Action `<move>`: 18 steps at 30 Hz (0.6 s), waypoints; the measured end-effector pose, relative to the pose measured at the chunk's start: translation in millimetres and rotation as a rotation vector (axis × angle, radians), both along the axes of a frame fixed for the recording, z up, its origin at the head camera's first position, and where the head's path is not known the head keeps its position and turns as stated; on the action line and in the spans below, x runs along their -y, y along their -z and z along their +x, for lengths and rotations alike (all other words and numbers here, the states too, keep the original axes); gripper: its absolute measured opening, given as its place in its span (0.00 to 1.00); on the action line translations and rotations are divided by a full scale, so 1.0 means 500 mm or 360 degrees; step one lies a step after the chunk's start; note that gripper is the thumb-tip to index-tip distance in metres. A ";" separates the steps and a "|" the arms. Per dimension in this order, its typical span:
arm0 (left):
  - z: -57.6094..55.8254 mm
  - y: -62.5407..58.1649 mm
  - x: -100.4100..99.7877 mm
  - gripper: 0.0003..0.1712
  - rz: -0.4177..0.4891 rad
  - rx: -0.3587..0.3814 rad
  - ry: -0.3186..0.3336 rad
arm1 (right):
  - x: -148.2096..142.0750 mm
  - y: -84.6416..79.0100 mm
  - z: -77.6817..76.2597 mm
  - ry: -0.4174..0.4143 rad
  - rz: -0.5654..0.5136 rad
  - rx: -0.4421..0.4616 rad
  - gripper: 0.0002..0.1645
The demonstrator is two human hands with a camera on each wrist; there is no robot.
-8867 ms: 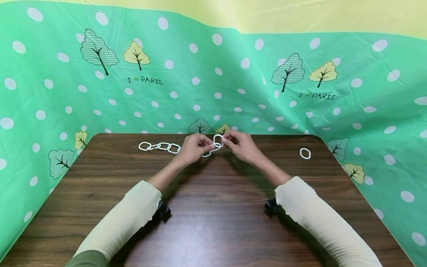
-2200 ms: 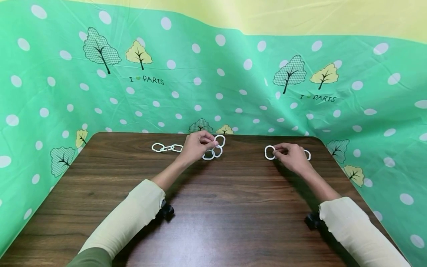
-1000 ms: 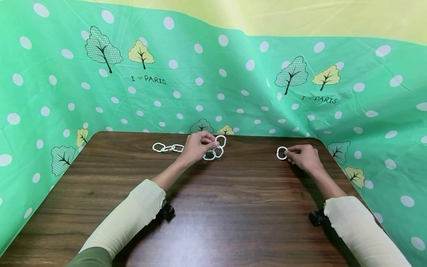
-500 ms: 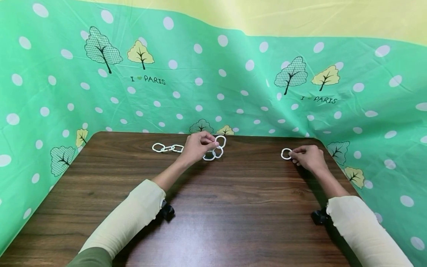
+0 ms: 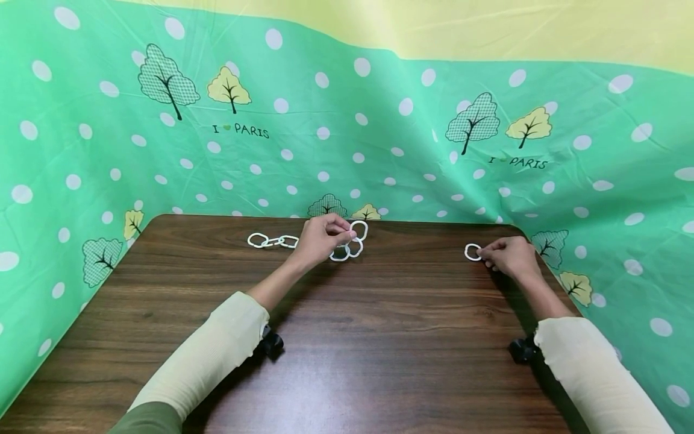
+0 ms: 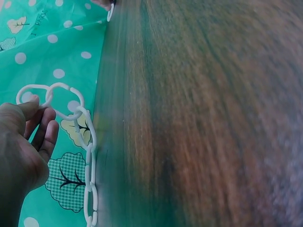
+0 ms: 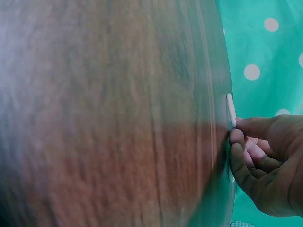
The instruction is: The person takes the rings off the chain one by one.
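Observation:
In the head view, my left hand (image 5: 321,240) pinches the end link of a white plastic chain (image 5: 355,247) between thumb and fingers, at the table's far edge. In the left wrist view the chain (image 6: 89,170) hangs from that link (image 6: 33,86) and runs down along the table edge. My right hand (image 5: 508,256), at the far right corner, pinches a single white plastic link (image 5: 466,252) close to the tabletop. The right wrist view shows this link (image 7: 231,108) edge-on at the fingertips. A bit of another white link (image 7: 231,176) shows below the fingers, mostly hidden.
The chain's left part (image 5: 257,240) lies on the dark wooden table (image 5: 347,337). A green dotted cloth (image 5: 347,138) hangs behind and around the table. A black wrist device (image 5: 271,343) sits under the left sleeve, another (image 5: 522,349) under the right.
My right hand left the chain at the middle, went to the right with a single link and keeps sliding right. It now covers the loose link there. My left hand keeps its pinch.

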State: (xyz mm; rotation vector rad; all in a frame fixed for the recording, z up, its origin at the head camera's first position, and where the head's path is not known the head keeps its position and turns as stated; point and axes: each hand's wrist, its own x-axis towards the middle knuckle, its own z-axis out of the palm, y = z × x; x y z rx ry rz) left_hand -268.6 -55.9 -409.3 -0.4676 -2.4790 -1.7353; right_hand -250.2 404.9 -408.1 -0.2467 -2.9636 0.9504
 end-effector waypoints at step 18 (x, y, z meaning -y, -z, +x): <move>0.004 -0.004 -0.001 0.07 0.0041 -0.0007 0.0022 | 0.004 -0.006 0.006 0.0027 0.0057 -0.0043 0.21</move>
